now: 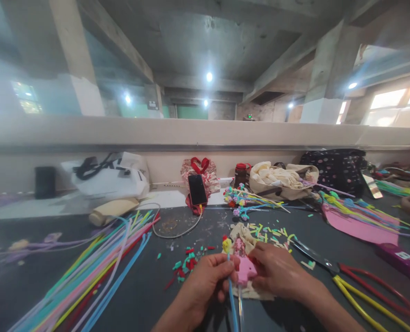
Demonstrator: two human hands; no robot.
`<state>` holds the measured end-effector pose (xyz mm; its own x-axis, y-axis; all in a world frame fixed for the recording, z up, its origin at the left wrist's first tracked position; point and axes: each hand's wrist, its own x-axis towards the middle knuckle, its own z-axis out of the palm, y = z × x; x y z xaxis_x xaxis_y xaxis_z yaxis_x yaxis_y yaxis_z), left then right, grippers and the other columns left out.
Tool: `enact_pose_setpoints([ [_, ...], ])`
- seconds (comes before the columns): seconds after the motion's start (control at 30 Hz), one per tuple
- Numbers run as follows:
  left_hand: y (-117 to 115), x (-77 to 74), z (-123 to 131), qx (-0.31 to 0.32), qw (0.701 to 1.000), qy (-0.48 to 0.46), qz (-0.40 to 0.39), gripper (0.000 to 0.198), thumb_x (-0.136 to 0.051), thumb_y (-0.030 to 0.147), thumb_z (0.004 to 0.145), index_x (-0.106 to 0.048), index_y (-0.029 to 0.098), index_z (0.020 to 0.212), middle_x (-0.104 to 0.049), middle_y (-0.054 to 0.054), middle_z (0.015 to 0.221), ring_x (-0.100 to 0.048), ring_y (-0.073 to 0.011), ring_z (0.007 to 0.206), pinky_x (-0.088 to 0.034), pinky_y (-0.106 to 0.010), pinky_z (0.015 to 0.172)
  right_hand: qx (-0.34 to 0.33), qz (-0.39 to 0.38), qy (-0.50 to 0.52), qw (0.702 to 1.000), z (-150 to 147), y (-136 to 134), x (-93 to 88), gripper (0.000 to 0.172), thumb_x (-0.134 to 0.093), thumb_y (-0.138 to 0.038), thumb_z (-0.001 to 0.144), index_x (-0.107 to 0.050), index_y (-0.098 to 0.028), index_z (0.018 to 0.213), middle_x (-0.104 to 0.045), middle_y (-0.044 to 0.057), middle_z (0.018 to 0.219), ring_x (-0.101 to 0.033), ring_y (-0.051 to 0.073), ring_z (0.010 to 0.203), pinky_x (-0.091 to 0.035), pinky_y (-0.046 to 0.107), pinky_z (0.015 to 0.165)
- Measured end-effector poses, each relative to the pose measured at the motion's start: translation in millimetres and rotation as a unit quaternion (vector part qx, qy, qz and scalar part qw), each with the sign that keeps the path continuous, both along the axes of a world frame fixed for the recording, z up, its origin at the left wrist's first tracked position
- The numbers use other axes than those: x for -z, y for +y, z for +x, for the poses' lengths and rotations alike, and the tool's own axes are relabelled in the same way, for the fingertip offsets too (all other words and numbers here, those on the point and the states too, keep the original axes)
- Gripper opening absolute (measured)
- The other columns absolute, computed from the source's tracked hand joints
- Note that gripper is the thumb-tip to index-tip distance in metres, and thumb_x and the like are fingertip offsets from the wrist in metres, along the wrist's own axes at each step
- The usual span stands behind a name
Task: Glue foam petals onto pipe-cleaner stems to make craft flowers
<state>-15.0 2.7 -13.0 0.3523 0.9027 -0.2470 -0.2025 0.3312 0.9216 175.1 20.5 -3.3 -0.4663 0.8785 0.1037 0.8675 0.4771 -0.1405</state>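
Note:
My left hand [210,272] is closed in a pinch on a thin light blue stem [231,299]. Yellow and red bits [227,244] sit at the stem's upper end, just above my fingertips. Curled fingers of my right hand [274,267] press against the right side of a pink plastic tool [246,271], whose exact kind I cannot make out. A clear rod [240,306] runs from the tool's near end. Beneath it lies a crumpled beige cloth [260,290].
Coloured strips [97,276] lie at left. Red and green scraps [187,263] and yellow-green cuttings [270,233] surround the cloth. Scissors [332,267] with red and yellow handles rest at right. Behind are a phone [197,189] on a cable, small flower bunches [237,198] and bags [115,177].

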Motion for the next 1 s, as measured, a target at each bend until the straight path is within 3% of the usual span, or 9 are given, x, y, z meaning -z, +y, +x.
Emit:
enact_pose_setpoints([
  [0.13, 7.0, 8.0, 5.3, -0.056, 0.998, 0.038, 0.006, 0.028, -0.054, 0.039, 0.064, -0.058, 0.011, 0.068, -0.052, 0.003, 0.045, -0.034, -0.0023, 0.029, -0.02, -0.015, 0.03, 0.001, -0.037, 0.025, 0.999, 3.7, 6.9, 1.1, 0.016, -0.057, -0.028, 0.061, -0.059, -0.019, 0.074, -0.057, -0.001, 0.074, -0.049, 0.013, 0.062, -0.023, 0.022, 0.05],
  [0.27, 10.2, 12.0, 10.1, -0.109, 0.992, 0.06, -0.031, 0.026, -0.044, 0.038, 0.069, -0.054, 0.013, 0.069, -0.052, 0.002, 0.042, -0.046, -0.0066, 0.033, -0.023, -0.014, 0.03, -0.02, -0.094, 0.095, 0.991, 13.2, 12.4, -1.6, 0.019, -0.056, -0.025, 0.062, -0.061, -0.019, 0.079, -0.057, -0.002, 0.076, -0.049, 0.013, 0.065, -0.028, 0.021, 0.054],
  [0.43, 8.3, 16.4, 12.4, -0.093, 0.992, 0.074, -0.029, 0.028, -0.043, 0.039, 0.069, -0.053, 0.014, 0.074, -0.057, -0.001, 0.046, -0.052, -0.0104, 0.035, -0.024, -0.014, 0.028, -0.06, -0.166, 0.216, 0.96, 24.7, 15.4, -12.7, 0.022, -0.056, -0.03, 0.064, -0.063, -0.015, 0.079, -0.056, -0.001, 0.074, -0.048, 0.014, 0.066, -0.031, 0.02, 0.054],
  [0.53, 6.6, 17.4, 12.3, -0.086, 0.992, 0.088, -0.023, 0.031, -0.041, 0.042, 0.069, -0.053, 0.014, 0.076, -0.059, -0.004, 0.046, -0.051, -0.0106, 0.033, -0.024, -0.014, 0.027, -0.081, -0.232, 0.32, 0.915, 35.2, 21.6, -16.3, 0.028, -0.056, -0.036, 0.065, -0.064, -0.013, 0.079, -0.055, -0.001, 0.069, -0.047, 0.013, 0.064, -0.033, 0.02, 0.053],
  [0.67, 4.0, 13.7, 12.8, -0.093, 0.992, 0.084, -0.028, 0.031, -0.042, 0.042, 0.067, -0.052, 0.015, 0.076, -0.06, -0.003, 0.049, -0.05, -0.0098, 0.032, -0.027, -0.014, 0.028, -0.004, -0.303, 0.459, 0.835, 50.2, 31.3, -14.3, 0.036, -0.059, -0.042, 0.059, -0.063, -0.01, 0.076, -0.056, 0.001, 0.059, -0.046, 0.011, 0.048, -0.032, 0.02, 0.043],
  [0.83, 3.3, 12.9, 13.5, -0.086, 0.992, 0.095, -0.009, 0.03, -0.042, 0.042, 0.068, -0.053, 0.015, 0.074, -0.058, -0.002, 0.046, -0.048, -0.009, 0.032, -0.026, -0.014, 0.029, 0.02, -0.281, 0.653, 0.703, 48.1, 22.0, -22.0, 0.033, -0.052, -0.041, 0.067, -0.062, -0.011, 0.074, -0.057, 0.003, 0.054, -0.047, 0.011, 0.044, -0.034, 0.021, 0.04],
  [0.9, 3.8, 11.5, 12.8, -0.086, 0.991, 0.101, 0.007, 0.03, -0.043, 0.042, 0.068, -0.055, 0.014, 0.071, -0.055, 0.0, 0.043, -0.044, -0.0069, 0.03, -0.023, -0.013, 0.029, 0.009, -0.272, 0.687, 0.674, 40.7, 15.0, -25.1, 0.034, -0.049, -0.042, 0.069, -0.062, -0.011, 0.075, -0.057, 0.003, 0.052, -0.045, 0.011, 0.041, -0.033, 0.02, 0.038],
  [1.0, 3.5, 3.9, 9.1, -0.08, 0.994, 0.07, 0.027, 0.031, -0.049, 0.042, 0.065, -0.057, 0.012, 0.066, -0.059, -0.002, 0.049, -0.036, -0.0031, 0.027, -0.016, -0.014, 0.027, 0.003, -0.289, 0.694, 0.66, 28.1, 8.0, -23.9, 0.038, -0.05, -0.048, 0.067, -0.06, -0.013, 0.076, -0.057, 0.003, 0.054, -0.042, 0.009, 0.037, -0.031, 0.019, 0.034],
])
